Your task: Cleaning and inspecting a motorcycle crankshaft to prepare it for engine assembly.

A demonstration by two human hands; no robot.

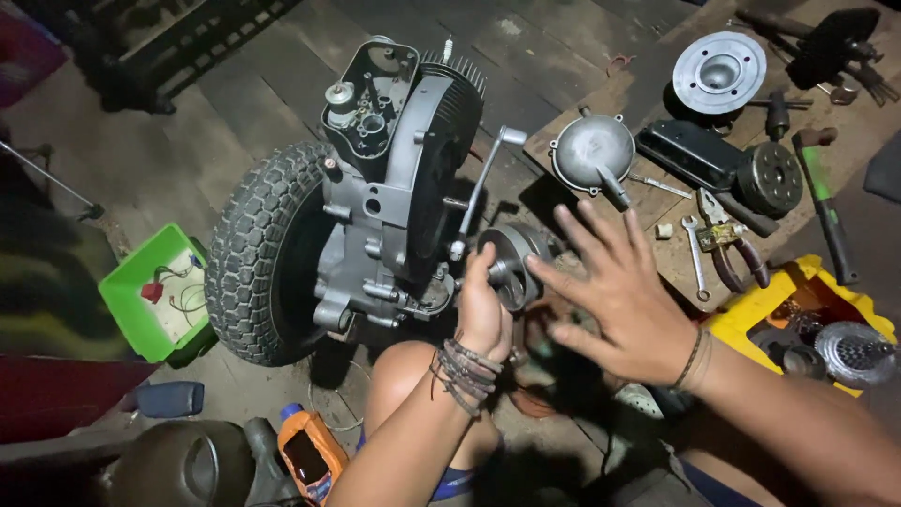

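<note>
Left hand (483, 305): closed around a small part at the round metal drum (511, 263), on the near side of the engine block (385, 216); what sits inside the fist I cannot tell.
Right hand (624, 296): wide open, fingers spread, holding nothing, hovering just right of the drum and not touching it.
Round metal drum: mounted on the right end of the engine block, facing the person, with the kick lever (483, 183) rising just behind it.
Grip advice: in my judgement the fist should stay low on the drum hub, and the open hand can steady the drum rim so that the part does not turn.
Balance risk: the engine block stands upright on its tyre (258, 249), so hard force from one side could tip it; push toward the block, not across it.
Orange bottle (310, 455): on the floor in front of the engine block, near the person's knee.
Green box (155, 291): left of the engine block, just beside the tyre, with wires inside.
Yellow tray (751, 314): right of the engine block, with small metal parts.
Pliers (727, 244) and spanner (694, 253): on the board right of the engine block, within reach.
Round cover (591, 150): behind the drum, right of the engine block.
Hammer (821, 202): further right of the block.
</note>
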